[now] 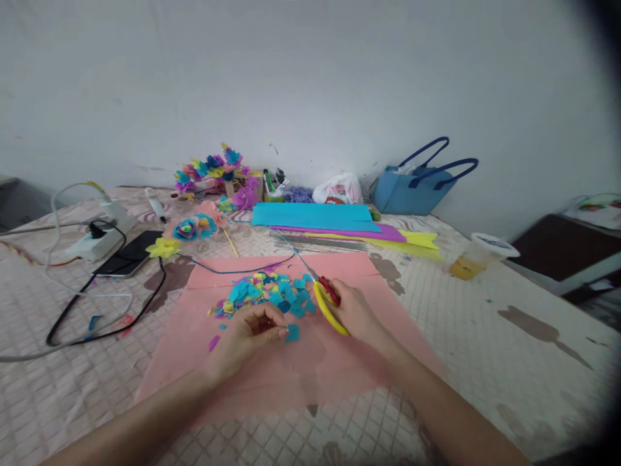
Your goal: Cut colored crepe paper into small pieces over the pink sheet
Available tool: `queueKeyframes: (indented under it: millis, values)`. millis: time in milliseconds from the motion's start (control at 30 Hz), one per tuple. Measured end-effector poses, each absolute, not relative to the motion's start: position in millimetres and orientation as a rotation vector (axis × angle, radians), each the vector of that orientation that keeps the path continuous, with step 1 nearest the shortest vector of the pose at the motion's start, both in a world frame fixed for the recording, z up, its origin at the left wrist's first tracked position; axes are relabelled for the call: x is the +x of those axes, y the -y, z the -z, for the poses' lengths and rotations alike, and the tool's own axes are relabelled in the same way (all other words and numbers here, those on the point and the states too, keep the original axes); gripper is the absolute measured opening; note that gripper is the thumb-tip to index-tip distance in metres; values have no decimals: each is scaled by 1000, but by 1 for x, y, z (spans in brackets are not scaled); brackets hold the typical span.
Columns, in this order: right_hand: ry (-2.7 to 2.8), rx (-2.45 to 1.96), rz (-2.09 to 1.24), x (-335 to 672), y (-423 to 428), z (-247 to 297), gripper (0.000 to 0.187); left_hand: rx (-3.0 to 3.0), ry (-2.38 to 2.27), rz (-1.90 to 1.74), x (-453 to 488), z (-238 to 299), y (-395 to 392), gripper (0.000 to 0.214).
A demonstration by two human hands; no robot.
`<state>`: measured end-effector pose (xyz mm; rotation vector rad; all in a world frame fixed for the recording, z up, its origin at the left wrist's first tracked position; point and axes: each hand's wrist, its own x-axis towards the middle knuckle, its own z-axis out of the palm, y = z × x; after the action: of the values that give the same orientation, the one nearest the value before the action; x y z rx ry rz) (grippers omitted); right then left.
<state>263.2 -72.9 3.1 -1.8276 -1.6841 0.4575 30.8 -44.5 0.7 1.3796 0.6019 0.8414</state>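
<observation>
My left hand (247,336) pinches a small blue paper square (292,333) just above a pink paper sheet (291,369). My right hand (356,314) is wrapped round scissors with yellow and red handles (326,299), their blades pointing up and left over the sheet. A heap of small blue, yellow and purple paper scraps (264,294) lies on the sheet just beyond both hands.
Blue, purple and yellow paper sheets (315,217) lie behind the pink one. Paper flowers (213,171), a phone (129,255), a power strip with cables (99,243), a blue bag (417,184) and a plastic cup (478,255) stand around.
</observation>
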Motion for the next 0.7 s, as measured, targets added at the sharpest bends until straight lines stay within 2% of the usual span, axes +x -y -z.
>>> queueKeyframes:
  millis: [133, 333, 500, 700]
  values:
    - [1627, -1889, -426, 265, 72, -1, 17, 1385, -614, -831, 31, -4, 45, 21]
    - [1601, -1847, -558, 274, 50, -1, 19, 1422, -635, -844, 31, -4, 45, 21]
    - [1634, -1886, -451, 275, -21, -3, 18, 1474, -603, -844, 30, 5, 44, 17]
    - [1648, -1941, -377, 262, -110, 1, 35, 1535, -573, -838, 27, 8, 46, 12]
